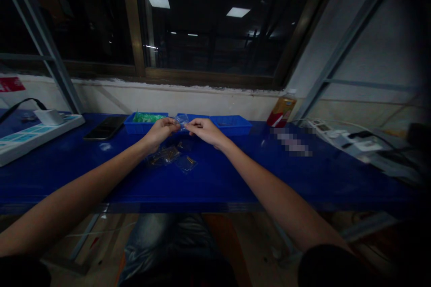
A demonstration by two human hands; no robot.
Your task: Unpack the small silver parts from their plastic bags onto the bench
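Filled packets (171, 154) are lying near; my left hand (159, 132) and right hand (206, 132) are pinching a clear bag (182, 119) closely, apparently unfinished.

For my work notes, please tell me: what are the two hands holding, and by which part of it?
A small clear plastic bag: the left hand pinches its left side, the right hand its right side.

I pinch a clear plastic bag (182, 119) between my left hand (160, 132) and right hand (206, 132). Just below, toward seven o'clock, small packets (170, 154) with brass-coloured pieces (191, 160) lie on the blue table (134, 181). From my hands, a phone (106, 128) lies at nine, a bottle (282, 110) at three, a dark window (208, 45) at twelve.
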